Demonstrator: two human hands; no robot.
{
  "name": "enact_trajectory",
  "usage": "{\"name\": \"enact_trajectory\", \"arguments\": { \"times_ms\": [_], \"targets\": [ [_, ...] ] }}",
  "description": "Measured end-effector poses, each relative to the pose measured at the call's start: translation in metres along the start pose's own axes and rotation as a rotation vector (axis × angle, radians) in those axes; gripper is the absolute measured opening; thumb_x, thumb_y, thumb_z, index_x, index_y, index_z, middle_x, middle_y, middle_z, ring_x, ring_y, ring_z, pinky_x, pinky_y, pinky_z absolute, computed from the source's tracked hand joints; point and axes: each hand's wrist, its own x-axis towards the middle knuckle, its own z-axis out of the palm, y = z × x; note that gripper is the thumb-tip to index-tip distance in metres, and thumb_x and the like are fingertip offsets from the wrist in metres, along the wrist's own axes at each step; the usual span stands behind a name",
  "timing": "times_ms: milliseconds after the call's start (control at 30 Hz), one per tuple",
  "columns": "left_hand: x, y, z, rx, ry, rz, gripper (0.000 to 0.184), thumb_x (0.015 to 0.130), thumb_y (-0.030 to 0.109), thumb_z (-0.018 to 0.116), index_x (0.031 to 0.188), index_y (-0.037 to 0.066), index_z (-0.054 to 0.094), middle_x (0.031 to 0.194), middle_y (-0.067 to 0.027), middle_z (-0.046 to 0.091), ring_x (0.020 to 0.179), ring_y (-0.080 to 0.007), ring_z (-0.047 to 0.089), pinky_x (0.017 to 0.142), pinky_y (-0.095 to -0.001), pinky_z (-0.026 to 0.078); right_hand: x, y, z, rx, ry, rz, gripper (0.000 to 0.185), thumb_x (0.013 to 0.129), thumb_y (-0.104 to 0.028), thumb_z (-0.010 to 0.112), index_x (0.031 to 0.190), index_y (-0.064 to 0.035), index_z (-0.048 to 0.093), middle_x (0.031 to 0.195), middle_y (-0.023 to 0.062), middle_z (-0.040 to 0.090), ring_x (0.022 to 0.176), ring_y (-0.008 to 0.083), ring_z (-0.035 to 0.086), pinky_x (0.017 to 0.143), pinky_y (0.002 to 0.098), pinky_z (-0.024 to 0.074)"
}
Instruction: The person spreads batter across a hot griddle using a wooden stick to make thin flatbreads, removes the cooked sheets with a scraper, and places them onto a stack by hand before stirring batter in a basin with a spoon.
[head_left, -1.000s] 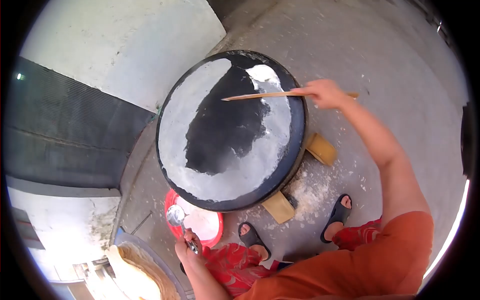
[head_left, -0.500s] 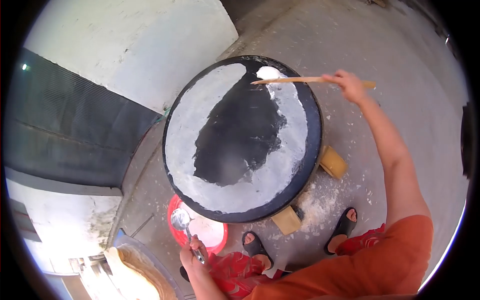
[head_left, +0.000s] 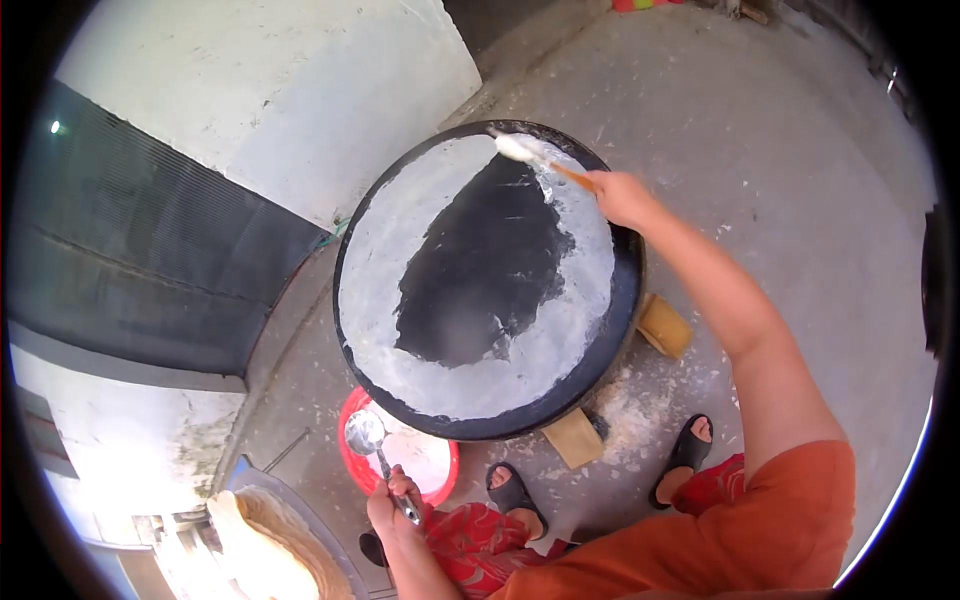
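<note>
My right hand (head_left: 625, 198) is closed around a wooden spreader (head_left: 573, 178) at the far right edge of a large round black griddle (head_left: 475, 265). The spreader's far end touches a thick white lump of batter (head_left: 515, 148). A thin coat of batter (head_left: 372, 285) rings the griddle, leaving a dark bare patch in the middle. My left hand (head_left: 392, 500) grips the handle of a metal ladle (head_left: 365, 433), whose bowl is smeared white. Below that bowl stands a red basin (head_left: 352, 472) with white batter inside, partly hidden by the griddle.
Tan blocks (head_left: 665, 327) jut out under the griddle's right and near sides. At lower left, a pile of thin flatbreads (head_left: 265, 545) rests on a tray. A white wall block (head_left: 330, 100) borders the far left. Pale crumbs litter the floor near my sandalled feet.
My right hand has moved left, closer over the griddle, and the spreader has swung. The batter lump has been pushed leftward along the far edge, closing the gap in the ring. The left hand holds nearly still.
</note>
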Motion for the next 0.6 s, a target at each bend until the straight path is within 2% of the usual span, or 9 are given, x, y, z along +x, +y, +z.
{"name": "enact_trajectory", "arguments": {
  "times_ms": [67,167,200,267,300,333,400,500,600],
  "targets": [
    [-0.005,0.000,-0.003,-0.007,-0.033,0.003,0.020,0.089,0.007,0.029,0.091,-0.011,0.037,0.063,-0.0050,0.040,0.046,-0.0116,0.042,0.040,-0.0204,0.041,-0.016,0.004,-0.010,0.461,-0.079,0.137,0.031,0.081,-0.009,0.042,0.108,-0.0132,0.057,0.094,0.0189,0.059,0.088,0.0323,0.058,0.076,0.0381,0.0445],
    [-0.008,0.003,-0.009,0.027,-0.042,-0.009,0.020,0.090,0.008,0.030,0.091,-0.011,0.037,0.065,-0.0054,0.041,0.046,-0.0114,0.042,0.040,-0.0202,0.041,-0.026,0.015,0.010,0.195,0.127,0.155,0.029,0.083,-0.012,0.042,0.106,-0.0120,0.058,0.083,0.0171,0.061,0.076,0.0254,0.061,0.068,0.0339,0.0455],
    [-0.008,0.006,-0.012,0.023,-0.047,-0.009,0.020,0.090,0.008,0.030,0.091,-0.011,0.037,0.065,-0.0054,0.041,0.046,-0.0114,0.042,0.040,-0.0202,0.041,-0.031,0.007,0.020,0.278,0.084,0.077,0.028,0.083,-0.015,0.044,0.106,-0.0119,0.058,0.079,0.0144,0.061,0.071,0.0216,0.060,0.066,0.0318,0.0454],
    [-0.008,0.010,-0.023,-0.045,-0.069,-0.100,0.037,0.094,0.025,0.025,0.093,-0.009,0.038,0.072,-0.0092,0.044,0.053,-0.0134,0.042,0.043,-0.0230,0.039,-0.039,-0.028,-0.002,0.517,-0.204,0.368,0.027,0.082,-0.014,0.045,0.105,-0.0128,0.058,0.087,0.0137,0.062,0.080,0.0257,0.060,0.071,0.0320,0.0455],
    [-0.009,0.012,-0.025,-0.046,-0.073,-0.100,0.037,0.094,0.025,0.025,0.093,-0.009,0.038,0.072,-0.0092,0.044,0.053,-0.0134,0.042,0.043,-0.0230,0.039,-0.041,-0.039,-0.015,0.657,-0.314,0.527,0.026,0.081,-0.014,0.046,0.105,-0.0129,0.059,0.092,0.0139,0.061,0.084,0.0282,0.059,0.074,0.0327,0.0454],
    [-0.010,0.014,-0.026,-0.033,-0.063,-0.101,0.037,0.094,0.026,0.025,0.093,-0.009,0.038,0.072,-0.0093,0.044,0.053,-0.0135,0.042,0.043,-0.0231,0.039,-0.038,-0.036,-0.009,0.660,-0.311,0.520,0.026,0.081,-0.014,0.046,0.105,-0.0129,0.059,0.092,0.0139,0.061,0.084,0.0282,0.059,0.074,0.0327,0.0454],
    [-0.014,0.014,-0.030,-0.014,-0.055,-0.085,0.036,0.094,0.025,0.024,0.093,-0.008,0.038,0.073,-0.0095,0.045,0.053,-0.0138,0.042,0.043,-0.0233,0.039,-0.029,-0.023,0.019,0.442,0.018,0.332,0.025,0.082,-0.015,0.046,0.102,-0.0125,0.060,0.092,0.0144,0.061,0.086,0.0281,0.059,0.073,0.0340,0.0454],
    [-0.013,0.017,-0.039,-0.025,-0.087,-0.084,0.035,0.094,0.025,0.024,0.093,-0.007,0.038,0.073,-0.0099,0.045,0.053,-0.0140,0.042,0.042,-0.0232,0.039,-0.039,-0.056,0.039,0.326,-0.103,0.125,0.026,0.082,-0.018,0.046,0.102,-0.0132,0.060,0.094,0.0148,0.060,0.089,0.0283,0.058,0.075,0.0348,0.0448],
    [-0.015,0.021,-0.042,-0.037,-0.082,-0.092,0.034,0.094,0.025,0.023,0.093,-0.006,0.038,0.075,-0.0106,0.045,0.053,-0.0140,0.042,0.042,-0.0230,0.039,-0.055,-0.069,0.030,0.310,-0.164,0.140,0.026,0.081,-0.021,0.046,0.103,-0.0188,0.060,0.097,0.0111,0.060,0.090,0.0274,0.057,0.076,0.0340,0.0444]
  ]
}}
